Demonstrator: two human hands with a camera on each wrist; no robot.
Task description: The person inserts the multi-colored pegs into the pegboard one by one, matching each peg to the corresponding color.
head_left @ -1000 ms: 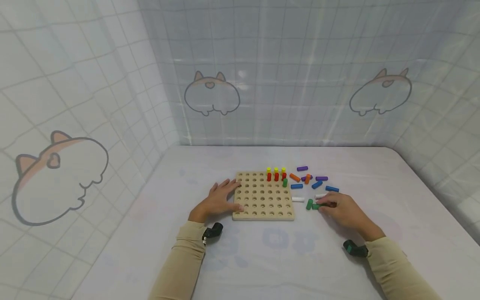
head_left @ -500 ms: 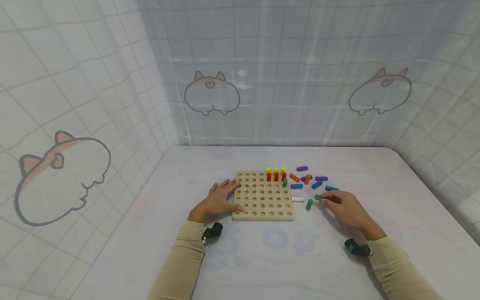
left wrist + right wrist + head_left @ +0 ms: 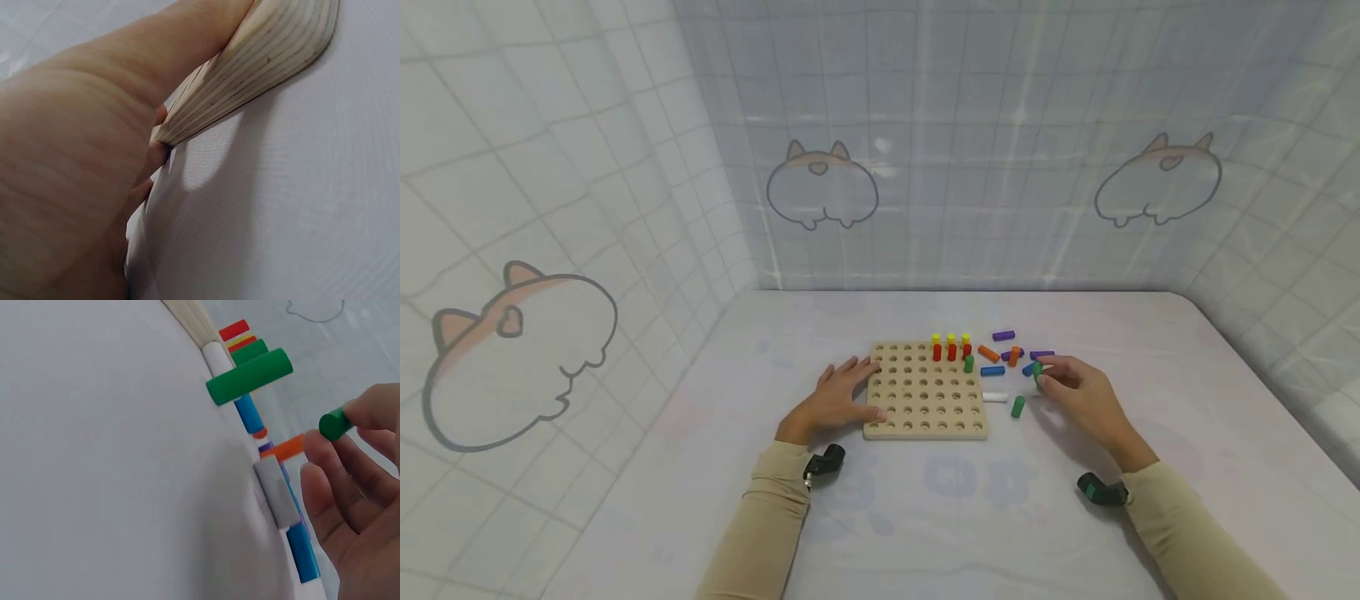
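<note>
My left hand rests with spread fingers on the left side of a wooden peg board, its thumb near the front left corner. To the right of the board, my right hand pinches a green peg between thumb and fingers, above the table. In the board's back right part stand red pegs, yellow pegs behind them, and one green peg. Another green peg stands upright on the table between board and right hand.
A white peg lies against the board's right edge. Beyond it are loose blue pegs, orange pegs and purple pegs. Another white peg shows in the right wrist view. Tiled-pattern sheets surround the table.
My right hand has picked up the green peg from the table, moved it away from me and turned it nearly upright. My left hand stays in place on the board.
</note>
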